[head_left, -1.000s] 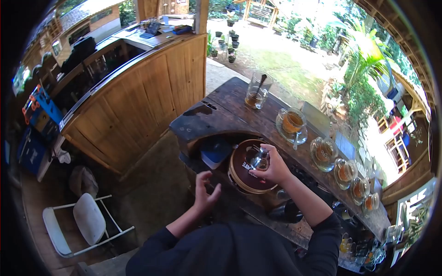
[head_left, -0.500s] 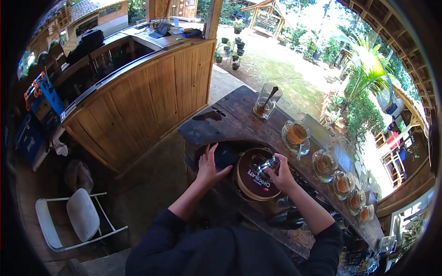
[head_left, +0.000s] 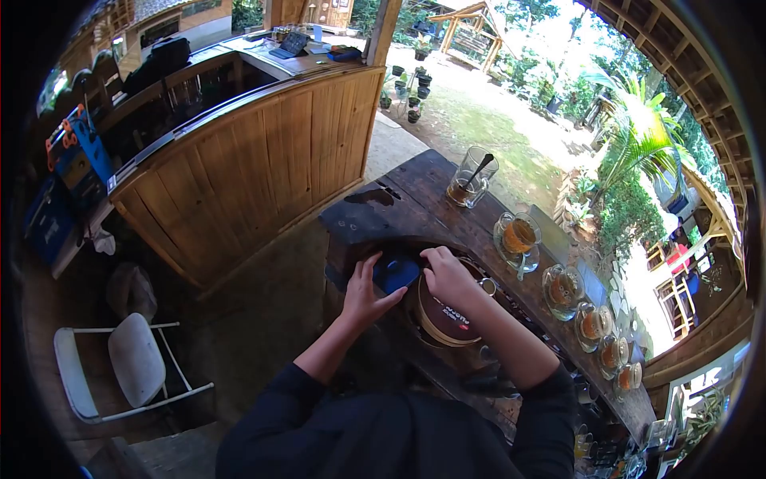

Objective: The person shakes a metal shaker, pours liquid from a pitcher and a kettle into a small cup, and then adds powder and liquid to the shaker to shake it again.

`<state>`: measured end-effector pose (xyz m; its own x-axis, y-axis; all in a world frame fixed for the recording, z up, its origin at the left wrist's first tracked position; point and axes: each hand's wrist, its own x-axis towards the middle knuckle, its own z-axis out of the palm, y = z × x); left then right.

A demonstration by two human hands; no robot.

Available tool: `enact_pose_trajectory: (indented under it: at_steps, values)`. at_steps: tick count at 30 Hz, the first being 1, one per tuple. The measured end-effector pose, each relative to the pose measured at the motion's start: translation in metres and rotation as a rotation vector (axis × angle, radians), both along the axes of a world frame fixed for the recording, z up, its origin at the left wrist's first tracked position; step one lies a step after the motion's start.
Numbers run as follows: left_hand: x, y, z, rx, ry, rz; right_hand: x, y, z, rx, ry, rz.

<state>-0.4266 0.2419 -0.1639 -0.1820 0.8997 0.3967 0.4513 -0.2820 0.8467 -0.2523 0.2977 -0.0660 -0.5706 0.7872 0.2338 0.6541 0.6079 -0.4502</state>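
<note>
A dark blue rounded object point(head_left: 395, 272) sits between my two hands, on the lower shelf by the table's curved edge. My left hand point(head_left: 369, 294) is at its left side, fingers spread. My right hand point(head_left: 448, 277) reaches to its right side with bent fingers; whether it touches the object is unclear. Under my right forearm lies a round tin point(head_left: 443, 319) with a brown lid and white lettering, partly covered. A small shiny metal piece point(head_left: 487, 286) shows on the tin's far right edge.
On the wooden table point(head_left: 431, 184) stand a glass mug with a spoon point(head_left: 471, 180), a cup of amber liquid on a saucer point(head_left: 519, 233) and several more glass cups along the right. A white folding chair point(head_left: 136, 359) and a wooden counter point(head_left: 263, 160) are at the left.
My right hand has let go of the metal piece on the tin lid and moved left to the blue object. My left hand stays beside it. The view has shifted slightly.
</note>
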Motion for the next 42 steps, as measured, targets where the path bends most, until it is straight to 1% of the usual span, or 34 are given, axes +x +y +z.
enact_pose_trajectory:
  at_steps: [2, 3, 5, 6, 7, 9, 10, 12, 13, 15, 16, 17, 19, 23, 25, 27, 29, 30, 32, 33, 35, 37, 42]
  values:
    - [-0.001, -0.004, 0.005, -0.039, -0.042, -0.011, -0.009, 0.013, -0.022, 0.005, -0.199, -0.11]
    - [-0.001, -0.004, 0.006, -0.078, -0.085, -0.032, -0.012, 0.019, -0.025, 0.006, -0.197, -0.1]
    - [-0.001, -0.005, 0.003, -0.05, -0.123, -0.044, -0.017, 0.031, -0.024, -0.152, -0.433, -0.07]
    - [-0.002, -0.004, 0.0, -0.022, -0.163, -0.065, -0.018, 0.033, -0.023, -0.15, -0.435, -0.06]
    - [-0.003, -0.002, -0.005, -0.023, -0.166, -0.054, -0.019, 0.034, -0.021, -0.182, -0.402, -0.064]
    - [-0.006, -0.001, -0.011, 0.032, -0.352, -0.196, -0.02, 0.035, -0.02, -0.22, -0.372, -0.061]
    - [-0.008, -0.002, -0.014, 0.027, -0.353, -0.188, -0.02, 0.036, -0.019, -0.211, -0.367, -0.038]
    - [-0.012, -0.003, -0.014, 0.024, -0.744, -0.38, -0.024, 0.039, -0.017, -0.228, -0.346, -0.019]
    - [-0.016, -0.004, -0.015, 0.02, -0.741, -0.375, -0.027, 0.04, -0.016, -0.233, -0.343, -0.015]
    - [-0.023, -0.005, -0.017, 0.054, -0.858, -0.447, -0.034, 0.037, -0.009, -0.119, -0.108, 0.076]
    - [-0.024, -0.006, -0.018, 0.033, -0.899, -0.447, -0.038, 0.035, -0.005, -0.133, -0.003, 0.108]
    - [-0.025, -0.006, -0.02, 0.03, -0.897, -0.448, -0.042, 0.033, -0.007, -0.135, 0.0, 0.107]
    - [-0.026, -0.006, -0.024, 0.048, -0.974, -0.428, -0.048, 0.029, -0.01, -0.324, 0.311, 0.099]
    - [-0.027, -0.012, -0.022, 0.041, -0.953, -0.386, -0.048, 0.024, -0.023, -0.339, 0.312, 0.098]
    - [-0.029, -0.016, -0.022, 0.025, -1.003, -0.366, -0.045, 0.022, -0.021, -0.16, 0.249, 0.219]
    - [-0.03, -0.022, -0.011, -0.017, -1.014, -0.325, -0.044, 0.019, -0.015, -0.165, 0.24, 0.219]
    - [-0.03, -0.025, -0.01, -0.064, -1.025, -0.287, -0.04, 0.021, -0.018, -0.098, 0.246, 0.233]
    - [-0.031, -0.025, -0.011, -0.068, -1.029, -0.301, -0.04, 0.021, -0.019, -0.098, 0.248, 0.231]
    - [-0.031, -0.025, -0.014, -0.073, -1.031, -0.317, -0.041, 0.021, -0.021, -0.175, 0.244, 0.132]
    - [-0.031, -0.025, -0.016, -0.079, -1.065, -0.328, -0.042, 0.02, -0.021, -0.175, 0.247, 0.132]
    - [-0.03, -0.025, -0.018, -0.086, -1.097, -0.339, -0.043, 0.018, -0.019, -0.262, 0.199, 0.099]
    - [-0.029, -0.026, -0.018, -0.071, -1.157, -0.379, -0.043, 0.016, -0.023, -0.256, 0.209, 0.109]
    - [-0.029, -0.023, -0.025, -0.048, -1.168, -0.404, -0.04, 0.002, -0.025, -0.242, 0.209, 0.157]
